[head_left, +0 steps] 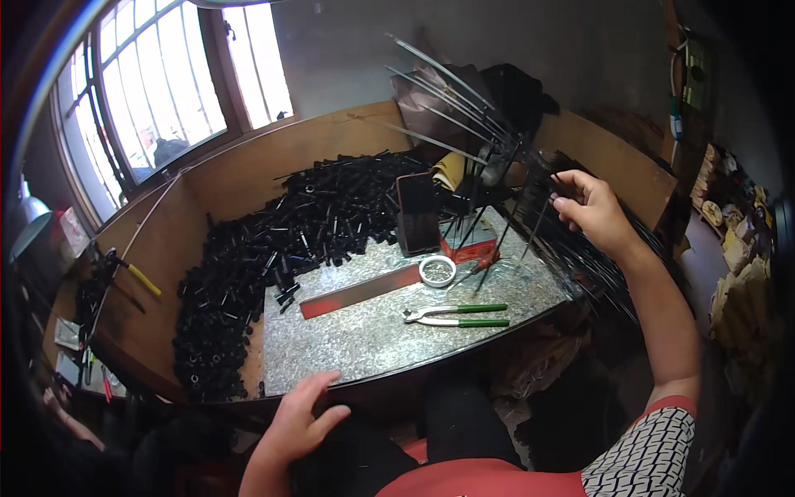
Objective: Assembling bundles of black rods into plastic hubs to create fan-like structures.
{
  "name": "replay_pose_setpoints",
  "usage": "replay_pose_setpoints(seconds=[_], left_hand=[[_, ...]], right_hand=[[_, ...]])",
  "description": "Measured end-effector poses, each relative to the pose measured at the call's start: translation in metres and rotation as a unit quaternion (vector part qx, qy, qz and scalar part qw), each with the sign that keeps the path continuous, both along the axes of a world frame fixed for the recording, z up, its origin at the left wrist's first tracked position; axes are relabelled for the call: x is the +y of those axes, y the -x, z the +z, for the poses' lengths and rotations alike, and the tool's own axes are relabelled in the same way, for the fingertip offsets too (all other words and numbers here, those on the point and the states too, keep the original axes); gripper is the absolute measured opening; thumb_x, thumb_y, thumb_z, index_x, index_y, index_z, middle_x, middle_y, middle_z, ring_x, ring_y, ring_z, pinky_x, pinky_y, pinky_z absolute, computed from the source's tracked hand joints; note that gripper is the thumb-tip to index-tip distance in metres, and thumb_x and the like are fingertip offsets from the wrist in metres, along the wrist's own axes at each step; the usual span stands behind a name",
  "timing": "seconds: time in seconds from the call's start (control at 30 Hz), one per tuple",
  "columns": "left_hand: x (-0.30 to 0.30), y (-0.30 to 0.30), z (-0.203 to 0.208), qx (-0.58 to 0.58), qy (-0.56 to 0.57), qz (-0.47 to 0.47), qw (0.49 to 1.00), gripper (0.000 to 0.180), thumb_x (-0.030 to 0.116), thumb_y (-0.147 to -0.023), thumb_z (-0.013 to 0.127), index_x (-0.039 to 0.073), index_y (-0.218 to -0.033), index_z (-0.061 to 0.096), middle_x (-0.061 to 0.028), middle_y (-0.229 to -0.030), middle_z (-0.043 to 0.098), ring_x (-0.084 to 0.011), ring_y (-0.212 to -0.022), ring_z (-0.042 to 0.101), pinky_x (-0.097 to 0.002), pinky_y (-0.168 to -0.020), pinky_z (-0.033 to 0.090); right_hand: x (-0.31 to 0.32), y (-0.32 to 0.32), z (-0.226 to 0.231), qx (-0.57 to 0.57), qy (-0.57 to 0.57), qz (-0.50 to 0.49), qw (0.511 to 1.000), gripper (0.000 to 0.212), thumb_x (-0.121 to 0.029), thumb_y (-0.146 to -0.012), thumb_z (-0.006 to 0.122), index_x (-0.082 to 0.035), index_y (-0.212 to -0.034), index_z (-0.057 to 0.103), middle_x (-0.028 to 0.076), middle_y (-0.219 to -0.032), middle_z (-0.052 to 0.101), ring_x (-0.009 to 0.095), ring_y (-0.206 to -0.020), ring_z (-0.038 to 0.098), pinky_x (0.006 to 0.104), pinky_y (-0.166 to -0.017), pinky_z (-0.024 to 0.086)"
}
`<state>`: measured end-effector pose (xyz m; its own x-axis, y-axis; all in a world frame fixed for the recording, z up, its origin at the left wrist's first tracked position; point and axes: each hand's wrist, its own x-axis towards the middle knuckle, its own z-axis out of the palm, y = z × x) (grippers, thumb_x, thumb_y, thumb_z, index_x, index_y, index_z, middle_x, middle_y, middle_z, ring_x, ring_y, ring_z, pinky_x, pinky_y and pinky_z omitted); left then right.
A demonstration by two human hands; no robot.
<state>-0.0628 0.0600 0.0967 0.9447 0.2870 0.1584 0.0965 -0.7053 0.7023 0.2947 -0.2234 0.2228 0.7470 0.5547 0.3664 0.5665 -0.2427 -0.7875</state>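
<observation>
At 10 o'clock, bright light shines through a big glass window with bars (161,87). A plain grey wall (335,62) is at 12. A low brown wooden board (627,161) stands at 2. Grey floor (705,258) shows at 3. The shiny, speckled silver tabletop (344,352) is near 6.

On the plate (364,348), pincers (470,308) lie before a dish (437,284); a bar (360,292) extends to its left, a phone (418,211) stands behind. Parts (306,217) lie heaped left of the plate, rods (609,277) right.

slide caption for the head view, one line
Right hand near thin dark rods, left hand by the front edge of a speckled worktop, green-handled pincers on top, black parts heaped beyond.
</observation>
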Motion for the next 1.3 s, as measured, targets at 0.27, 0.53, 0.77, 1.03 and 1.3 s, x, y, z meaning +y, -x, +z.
replay_pose_setpoints(seconds=[0.27, 0.53, 0.77, 1.03, 1.3], left_hand=[[0.036, -0.075, 0.050, -0.112, -0.054, 0.085, 0.989, 0.096, 0.035, -0.069, 0.080, -0.006, -0.140, 0.029, -0.0253, -0.142, 0.036, -0.0341, -0.132, 0.038, -0.0391, -0.109, 0.030], [0.040, -0.109, 0.054, -0.222, 0.094, 0.048, 0.969, 0.119, 0.030, -0.062, 0.088, -0.006, -0.145, 0.009, -0.0218, -0.143, 0.033, -0.0272, -0.135, 0.032, -0.0346, -0.111, 0.025], [-0.001, -0.115, 0.051, -0.176, 0.104, -0.043, 0.978, 0.120, 0.009, -0.063, 0.085, 0.002, -0.147, -0.001, -0.0143, -0.136, 0.042, -0.0193, -0.120, 0.048, -0.0342, -0.100, 0.041], [0.001, -0.120, 0.034, -0.284, 0.183, 0.052, 0.940, 0.066, -0.005, -0.078, 0.064, -0.001, -0.135, 0.030, -0.0113, -0.109, 0.061, -0.0160, -0.104, 0.060, -0.0287, -0.090, 0.048], [0.008, -0.109, 0.034, -0.340, 0.110, 0.104, 0.928, 0.040, -0.007, -0.077, 0.060, -0.004, -0.116, 0.050, -0.0132, -0.099, 0.066, -0.0177, -0.094, 0.065, -0.0293, -0.082, 0.050]], right_hand=[[0.055, 0.064, -0.013, 0.054, -0.004, 0.188, 0.981, 0.036, 0.004, -0.083, 0.060, 0.001, -0.118, 0.052, 0.003, -0.094, 0.059, 0.008, -0.077, 0.057, 0.0220, -0.071, 0.047], [0.110, 0.102, -0.021, -0.030, 0.081, 0.331, 0.940, 0.046, 0.002, -0.079, 0.064, 0.002, -0.124, 0.051, 0.010, -0.107, 0.060, 0.015, -0.098, 0.058, 0.0288, -0.087, 0.047], [0.159, 0.112, -0.031, -0.033, 0.031, 0.395, 0.917, 0.047, -0.006, -0.071, 0.066, 0.004, -0.116, 0.054, 0.018, -0.095, 0.064, 0.024, -0.087, 0.064, 0.0338, -0.078, 0.050], [0.170, 0.129, -0.022, 0.016, 0.030, 0.393, 0.919, 0.049, -0.009, -0.076, 0.071, 0.003, -0.120, 0.052, 0.011, -0.106, 0.058, 0.012, -0.082, 0.057, 0.0275, -0.074, 0.049], [0.169, 0.136, -0.032, -0.131, 0.041, 0.330, 0.934, 0.034, -0.023, -0.082, 0.067, 0.002, -0.102, 0.057, 0.020, -0.101, 0.057, 0.032, -0.095, 0.059, 0.0390, -0.083, 0.048]])
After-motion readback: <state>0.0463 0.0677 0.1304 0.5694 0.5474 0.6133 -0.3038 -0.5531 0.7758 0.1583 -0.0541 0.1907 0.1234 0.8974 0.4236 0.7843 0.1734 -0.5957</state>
